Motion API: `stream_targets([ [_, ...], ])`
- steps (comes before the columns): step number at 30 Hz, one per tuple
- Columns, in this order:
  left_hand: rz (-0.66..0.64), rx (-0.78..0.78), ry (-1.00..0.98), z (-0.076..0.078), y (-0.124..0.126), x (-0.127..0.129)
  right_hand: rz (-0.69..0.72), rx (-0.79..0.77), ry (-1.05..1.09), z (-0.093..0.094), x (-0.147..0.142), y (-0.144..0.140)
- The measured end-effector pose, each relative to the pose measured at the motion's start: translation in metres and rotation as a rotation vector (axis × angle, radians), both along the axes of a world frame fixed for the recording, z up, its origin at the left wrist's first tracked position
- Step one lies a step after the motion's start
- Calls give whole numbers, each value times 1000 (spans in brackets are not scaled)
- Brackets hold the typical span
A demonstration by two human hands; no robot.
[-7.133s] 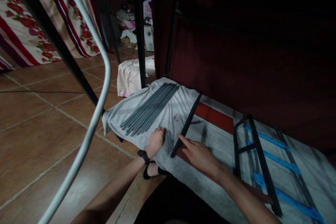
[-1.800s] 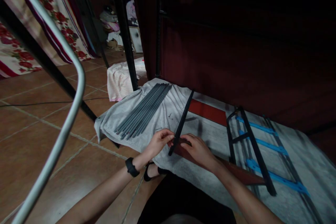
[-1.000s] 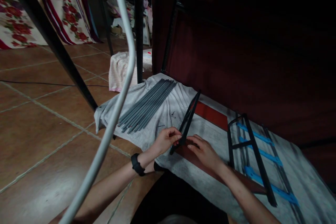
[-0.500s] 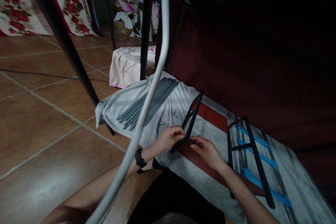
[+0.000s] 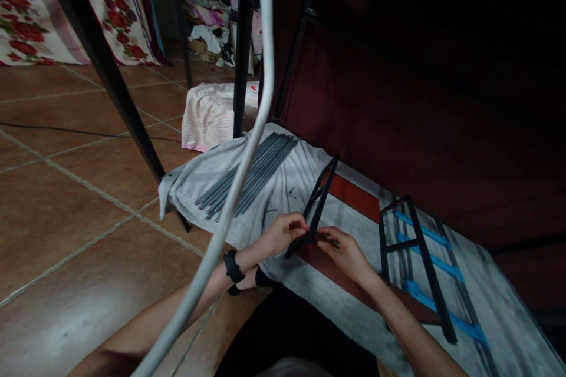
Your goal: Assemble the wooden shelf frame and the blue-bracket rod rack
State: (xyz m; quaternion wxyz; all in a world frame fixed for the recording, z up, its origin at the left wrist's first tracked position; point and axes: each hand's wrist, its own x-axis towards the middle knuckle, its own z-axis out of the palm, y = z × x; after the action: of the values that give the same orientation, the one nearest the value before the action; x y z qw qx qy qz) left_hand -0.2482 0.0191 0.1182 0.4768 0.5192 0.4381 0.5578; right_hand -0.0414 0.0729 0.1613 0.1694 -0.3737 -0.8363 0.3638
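Black frame (image 5: 324,197), one: on the grey blanket (image 5: 305,160), between the two hands, tilted, near corner raised to the fingers; grey rods to the left, second black frame to the right.

Left hand (image 5: 283,230), one: fingertips drawn together at the left of the near corner; dark wristband (image 5: 233,266) behind. Whether clamped on the frame or on some small part, impossible to tell.

Right hand (image 5: 347,250), one: thumb and fingers curled just right of the same corner, around or beside a dark slim piece (image 5: 331,241); too dim to confirm a firm hold.

Handling, by judgement: corner best steadied from the left, with fine work at the right; any small part to be lined up squarely before pressing or turning; light pressure, against slipping on the soft blanket.

Grey rods (image 5: 274,162), one bundle: side by side, far left, partly behind the pale tube (image 5: 226,218).

Screws (image 5: 271,210), a few: loose, between rods and frame, within easy reach of the left hand; best kept clear of the sleeveless forearm's sweep.

Second black frame (image 5: 425,259), one: right, beside blue strips (image 5: 466,327).
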Motion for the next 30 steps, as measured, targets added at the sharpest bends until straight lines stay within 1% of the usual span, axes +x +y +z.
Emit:
stream_targets([
  [3,-4,12,30,1,0,-2,3,10,-24,0,-1,0],
  [6,-8,-29,-40,1,0,-1,9,38,-43,1,-1,-1],
  [11,77,-112,-118,0,3,4,49,79,-26,5,-1,-4],
  [13,78,-148,-134,2,3,5,58,83,-28,7,-1,-5],
  [15,53,-177,-165,4,2,5,82,91,-37,9,0,-5],
  [19,31,-177,-206,9,-1,6,114,104,-43,9,2,-5],
  [23,49,-181,-212,10,-3,7,113,108,-37,7,3,-3],
  [27,59,-161,-213,7,-1,9,127,99,-36,5,5,-1],
  [30,68,-158,-224,1,1,12,131,91,-32,5,7,-1],
])
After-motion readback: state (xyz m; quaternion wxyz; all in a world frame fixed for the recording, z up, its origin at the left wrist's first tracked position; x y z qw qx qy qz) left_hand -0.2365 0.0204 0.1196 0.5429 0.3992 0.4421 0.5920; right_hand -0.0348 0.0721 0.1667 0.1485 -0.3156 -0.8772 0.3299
